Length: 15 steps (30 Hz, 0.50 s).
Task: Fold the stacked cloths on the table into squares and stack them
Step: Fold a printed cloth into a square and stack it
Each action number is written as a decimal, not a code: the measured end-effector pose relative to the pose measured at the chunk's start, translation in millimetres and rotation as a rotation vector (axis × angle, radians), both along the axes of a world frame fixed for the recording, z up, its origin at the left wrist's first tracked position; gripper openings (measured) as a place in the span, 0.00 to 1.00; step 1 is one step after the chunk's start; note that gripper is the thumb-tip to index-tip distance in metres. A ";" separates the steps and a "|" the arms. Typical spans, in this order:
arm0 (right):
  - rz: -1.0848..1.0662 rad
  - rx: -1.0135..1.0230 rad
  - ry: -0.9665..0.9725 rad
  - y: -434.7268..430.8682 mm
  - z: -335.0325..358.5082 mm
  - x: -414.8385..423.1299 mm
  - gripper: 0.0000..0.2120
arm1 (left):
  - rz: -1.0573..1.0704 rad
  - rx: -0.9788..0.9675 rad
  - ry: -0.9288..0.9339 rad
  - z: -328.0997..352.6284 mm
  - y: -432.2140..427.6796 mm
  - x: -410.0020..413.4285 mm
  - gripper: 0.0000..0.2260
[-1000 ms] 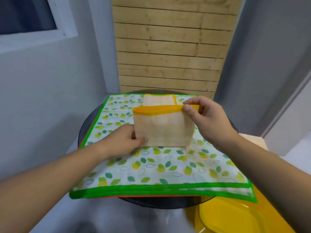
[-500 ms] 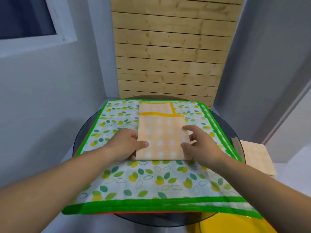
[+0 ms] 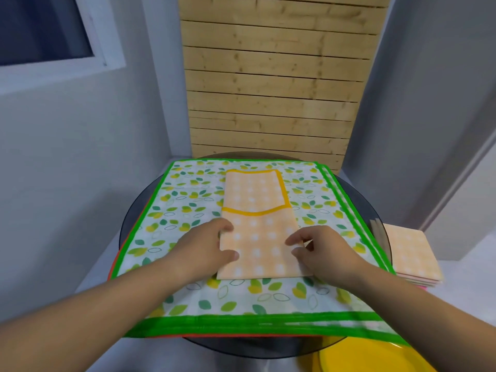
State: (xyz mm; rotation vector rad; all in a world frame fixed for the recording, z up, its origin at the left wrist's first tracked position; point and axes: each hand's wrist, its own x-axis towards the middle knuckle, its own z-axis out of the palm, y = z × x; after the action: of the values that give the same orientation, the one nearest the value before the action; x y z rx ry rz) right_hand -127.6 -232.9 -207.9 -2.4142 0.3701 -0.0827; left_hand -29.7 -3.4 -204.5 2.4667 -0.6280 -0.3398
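The left hand (image 3: 204, 248) and the right hand (image 3: 323, 252) each pinched a side edge of the folded orange cloth (image 3: 255, 210), which lay on the leaf-print cloth (image 3: 185, 202) covering the counter (image 3: 131, 224).

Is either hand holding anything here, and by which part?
Left hand and right hand touch the orange cloth at its near side edges; it lies flat, pinch or press unclear.

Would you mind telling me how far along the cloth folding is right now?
Done: a pile of folded squares sits right of the table. In hand: the left hand and right hand hold the near end of an orange cloth, folded into a strip, not yet a square. Left: one more fold, stacking it, then the flat leaf-print cloths beneath.
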 end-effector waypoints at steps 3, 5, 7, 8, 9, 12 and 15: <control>-0.003 -0.058 0.001 2.9 -0.4 3.2 0.09 | -0.013 -0.002 -0.013 0.3 -0.6 1.1 0.17; -0.005 -0.079 0.009 4.6 0.1 4.3 0.10 | -0.015 0.030 -0.011 -1.9 -1.3 -1.1 0.19; -0.004 -0.098 0.020 6.5 0.6 3.6 0.11 | -0.034 0.106 -0.049 -4.3 -3.1 -6.0 0.25; 0.000 -0.111 0.021 7.5 0.9 3.0 0.11 | -0.051 0.164 -0.093 -5.8 -4.6 -8.1 0.28; 0.008 -0.125 0.019 8.4 1.4 1.6 0.11 | -0.070 0.219 -0.140 -7.1 -6.2 -10.4 0.30; 0.044 -0.154 0.008 11.3 1.0 -0.8 0.09 | -0.104 0.314 -0.206 -11.3 -9.6 -15.0 0.35; 0.053 -0.215 0.056 18.7 -3.1 -2.3 0.15 | -0.123 0.377 -0.207 -14.9 -10.1 -17.1 0.37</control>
State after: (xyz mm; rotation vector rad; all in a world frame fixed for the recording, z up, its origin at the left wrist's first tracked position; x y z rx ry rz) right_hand -129.9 -214.2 -210.9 -2.6419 0.3367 -0.0323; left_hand -46.8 -13.5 -219.4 2.8551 -0.8726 -0.2721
